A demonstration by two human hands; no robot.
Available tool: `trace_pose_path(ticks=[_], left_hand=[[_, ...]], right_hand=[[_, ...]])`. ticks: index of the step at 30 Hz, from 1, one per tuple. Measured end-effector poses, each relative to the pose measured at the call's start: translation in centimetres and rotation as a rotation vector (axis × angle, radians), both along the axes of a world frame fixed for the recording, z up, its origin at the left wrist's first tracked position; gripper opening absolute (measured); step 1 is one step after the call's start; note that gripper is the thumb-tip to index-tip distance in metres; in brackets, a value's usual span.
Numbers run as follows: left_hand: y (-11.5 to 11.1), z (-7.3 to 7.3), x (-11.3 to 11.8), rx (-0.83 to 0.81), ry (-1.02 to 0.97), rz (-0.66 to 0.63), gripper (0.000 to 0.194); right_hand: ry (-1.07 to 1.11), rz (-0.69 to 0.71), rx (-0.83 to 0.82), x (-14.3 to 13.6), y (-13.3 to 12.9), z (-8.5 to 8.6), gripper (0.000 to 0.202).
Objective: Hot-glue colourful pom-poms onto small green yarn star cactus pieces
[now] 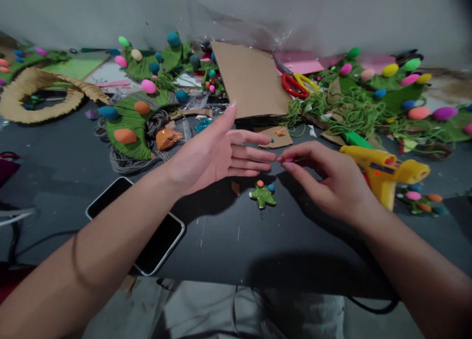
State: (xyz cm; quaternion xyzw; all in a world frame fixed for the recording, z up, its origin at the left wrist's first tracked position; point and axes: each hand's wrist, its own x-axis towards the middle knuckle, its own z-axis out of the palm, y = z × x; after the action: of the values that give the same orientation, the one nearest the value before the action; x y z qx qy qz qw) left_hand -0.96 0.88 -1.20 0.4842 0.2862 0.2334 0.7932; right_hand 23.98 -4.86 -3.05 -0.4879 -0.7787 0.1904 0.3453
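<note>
My left hand (217,157) is held flat above the table, palm up and fingers stretched out, with nothing on it. Close to its fingertips, my right hand (320,177) pinches a small pink piece (289,159) between thumb and fingers. Below the two hands lies a small green star (263,196) wrapped in yarn, with an orange ball and a blue ball on its upper points. A small brown cardboard scrap (235,188) rests left of the star. Just beyond the fingertips, another cardboard piece (283,141) carries bits of orange and teal clay.
A yellow glue gun (381,169) with a red light lies beside my right hand. Under my left forearm is a phone (162,240). Cardboard (250,83), red scissors (295,87), green yarn (350,110) and several ball-decorated green crafts line the back. Orange clay (167,138) lies left.
</note>
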Motion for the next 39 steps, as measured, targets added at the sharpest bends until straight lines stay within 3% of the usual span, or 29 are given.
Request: trace_pose_path(ticks=[5, 9, 14, 17, 21, 27, 39], left_hand=[[-0.2, 0.1, 0.4, 0.037, 0.04, 0.05, 0.065], [-0.5, 0.2, 0.5, 0.253, 0.18, 0.099, 0.048], [-0.6, 0.2, -0.1, 0.768, 0.428, -0.115, 0.064], [-0.5, -0.1, -0.3, 0.93, 0.541, -0.232, 0.071], [-0.3, -0.6, -0.4, 0.952, 0.594, -0.334, 0.073], [-0.4, -0.7, -0.2, 0.92, 0.608, -0.355, 0.061], [-0.4, -1.1, 0.0, 1.082, 0.801, -0.211, 0.066]], right_hand=[[-0.059, 0.015, -0.055, 0.2, 0.0, 0.1, 0.021], [-0.023, 0.025, 0.015, 0.2, 0.1, -0.1, 0.01], [-0.03, 0.015, 0.005, 0.1, 0.0, -0.3, 0.025], [-0.037, 0.011, -0.031, 0.0, 0.0, -0.3, 0.025], [-0.042, 0.01, -0.038, 0.1, -0.1, -0.3, 0.026], [-0.056, 0.013, -0.036, 0.2, -0.1, -0.3, 0.026], [-0.04, 0.019, -0.059, 0.1, 0.0, -0.3, 0.021]])
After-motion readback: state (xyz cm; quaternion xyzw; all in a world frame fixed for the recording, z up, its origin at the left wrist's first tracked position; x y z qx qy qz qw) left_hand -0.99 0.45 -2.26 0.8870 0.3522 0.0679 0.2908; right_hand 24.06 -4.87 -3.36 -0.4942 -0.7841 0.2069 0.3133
